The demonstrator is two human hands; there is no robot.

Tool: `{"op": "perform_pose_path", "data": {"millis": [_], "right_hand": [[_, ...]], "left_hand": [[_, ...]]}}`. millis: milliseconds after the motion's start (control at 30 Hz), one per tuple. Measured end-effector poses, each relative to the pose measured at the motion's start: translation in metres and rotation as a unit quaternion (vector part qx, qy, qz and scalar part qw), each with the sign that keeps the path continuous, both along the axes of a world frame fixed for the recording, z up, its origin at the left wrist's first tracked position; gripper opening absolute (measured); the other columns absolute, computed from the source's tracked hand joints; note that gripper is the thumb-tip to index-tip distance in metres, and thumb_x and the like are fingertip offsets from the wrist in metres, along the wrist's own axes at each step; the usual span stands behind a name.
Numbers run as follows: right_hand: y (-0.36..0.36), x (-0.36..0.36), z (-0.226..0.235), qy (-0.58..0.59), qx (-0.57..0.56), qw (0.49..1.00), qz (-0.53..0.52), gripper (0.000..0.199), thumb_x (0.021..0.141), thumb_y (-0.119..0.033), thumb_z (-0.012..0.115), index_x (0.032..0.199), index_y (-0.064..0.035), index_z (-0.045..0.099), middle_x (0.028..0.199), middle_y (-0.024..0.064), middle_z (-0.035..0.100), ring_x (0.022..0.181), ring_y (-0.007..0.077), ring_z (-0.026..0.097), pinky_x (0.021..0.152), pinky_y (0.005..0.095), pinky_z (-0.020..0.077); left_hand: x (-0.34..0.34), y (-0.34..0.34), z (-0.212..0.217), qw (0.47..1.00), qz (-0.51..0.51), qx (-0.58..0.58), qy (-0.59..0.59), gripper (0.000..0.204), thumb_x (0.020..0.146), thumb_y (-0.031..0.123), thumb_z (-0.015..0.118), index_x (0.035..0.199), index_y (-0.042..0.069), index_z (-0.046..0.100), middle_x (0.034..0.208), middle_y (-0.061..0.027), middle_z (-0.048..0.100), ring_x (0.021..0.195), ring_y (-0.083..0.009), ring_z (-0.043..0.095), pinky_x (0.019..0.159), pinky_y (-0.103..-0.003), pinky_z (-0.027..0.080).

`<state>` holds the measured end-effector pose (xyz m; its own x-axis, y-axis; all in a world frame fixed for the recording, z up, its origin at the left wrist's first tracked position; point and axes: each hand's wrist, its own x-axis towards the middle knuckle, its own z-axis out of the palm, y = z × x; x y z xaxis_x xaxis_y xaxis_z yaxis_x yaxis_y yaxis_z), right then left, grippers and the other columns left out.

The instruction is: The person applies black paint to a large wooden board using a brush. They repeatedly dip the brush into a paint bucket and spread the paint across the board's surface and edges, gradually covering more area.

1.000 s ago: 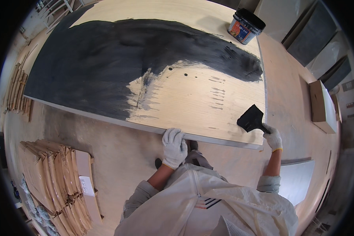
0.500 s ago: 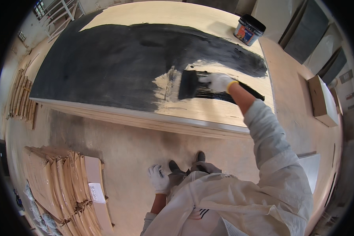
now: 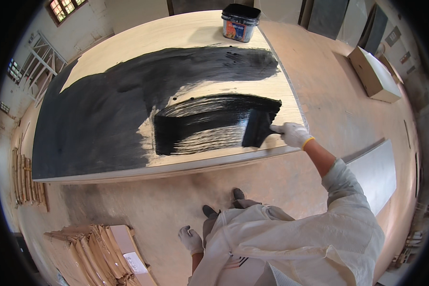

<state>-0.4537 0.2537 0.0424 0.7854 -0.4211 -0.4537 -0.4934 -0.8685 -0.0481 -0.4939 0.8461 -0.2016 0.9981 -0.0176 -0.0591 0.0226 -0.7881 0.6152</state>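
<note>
Pale wooden surface (image 3: pixel 176 38), painted black at left, stretches across. The white-gloved left hand (image 3: pixel 191 239) hangs near a dark trouser leg (image 3: pixel 209 223), fingers loosely bent and free. Next, a square black plastic tub (image 3: pixel 240 24) sits near the far edge. Then a wide, flat black brush (image 3: pixel 257 128) touches shiny black streaks (image 3: pixel 195 117), held in the fingers of the white-gloved right hand (image 3: pixel 294 135).

Your right hand (image 3: pixel 294 134), white-gloved with yellow cuff (image 3: pixel 309 142), your left hand (image 3: pixel 190 240), white-gloved, pale grey sleeve (image 3: pixel 350 188), loose off-white garment (image 3: pixel 300 243), slanted dark stripes (image 3: pixel 243 261) on its front, your greyish trousers (image 3: pixel 209 224), dark shoes (image 3: pixel 238 193)
</note>
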Motion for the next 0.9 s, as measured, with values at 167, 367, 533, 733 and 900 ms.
{"op": "perform_pose_path", "data": {"millis": [167,367,533,733,900], "right_hand": [[-0.080,-0.042,0.003,-0.025,-0.036,0.990,-0.135,0.057,0.098,-0.010,0.056,0.148,-0.0343,0.068,0.130,0.0154,0.076,0.118,0.0357,0.073,0.099,0.0465,0.0580],[-0.134,0.051,-0.026,-0.103,-0.030,0.992,-0.060,0.045,0.101,-0.016,0.053,0.140,-0.0249,0.072,0.128,0.0182,0.077,0.119,0.0376,0.073,0.098,0.0491,0.0589],[-0.064,0.160,-0.048,-0.171,0.075,0.982,-0.016,0.043,0.093,-0.013,0.055,0.131,-0.0047,0.072,0.128,0.0243,0.075,0.123,0.0418,0.071,0.102,0.0503,0.0573],[0.042,0.128,-0.049,-0.169,0.136,0.971,0.104,0.042,0.103,-0.018,0.047,0.137,-0.0001,0.065,0.122,0.0248,0.078,0.115,0.0421,0.076,0.099,0.0518,0.0582],[-0.118,0.065,-0.047,-0.164,0.033,0.981,-0.093,0.047,0.100,-0.018,0.051,0.145,-0.0131,0.065,0.131,0.0211,0.076,0.123,0.0396,0.072,0.101,0.0512,0.0579]], "left_hand": [[0.000,-0.032,0.007,1.000,-0.002,0.018,-0.001,0.022,0.089,0.003,0.063,0.109,0.005,0.071,0.117,-0.0156,0.072,0.113,-0.0393,0.063,0.098,-0.051,0.052],[0.004,-0.073,0.018,0.999,-0.016,0.032,-0.027,0.021,0.091,0.003,0.064,0.111,0.004,0.071,0.118,-0.0154,0.071,0.114,-0.0377,0.062,0.098,-0.048,0.052],[-0.015,-0.102,0.008,0.998,-0.038,0.045,0.003,0.020,0.089,0.007,0.065,0.108,0.005,0.072,0.118,-0.0158,0.072,0.114,-0.0398,0.063,0.099,-0.052,0.050],[-0.053,-0.063,-0.028,0.987,-0.079,0.096,0.104,0.028,0.090,0.016,0.064,0.112,0.003,0.075,0.120,-0.0169,0.072,0.119,-0.0396,0.062,0.105,-0.050,0.050],[-0.071,0.010,-0.045,0.953,0.114,0.136,0.245,0.033,0.090,0.022,0.064,0.114,0.005,0.079,0.116,-0.0178,0.076,0.114,-0.0383,0.069,0.100,-0.050,0.055]]}}
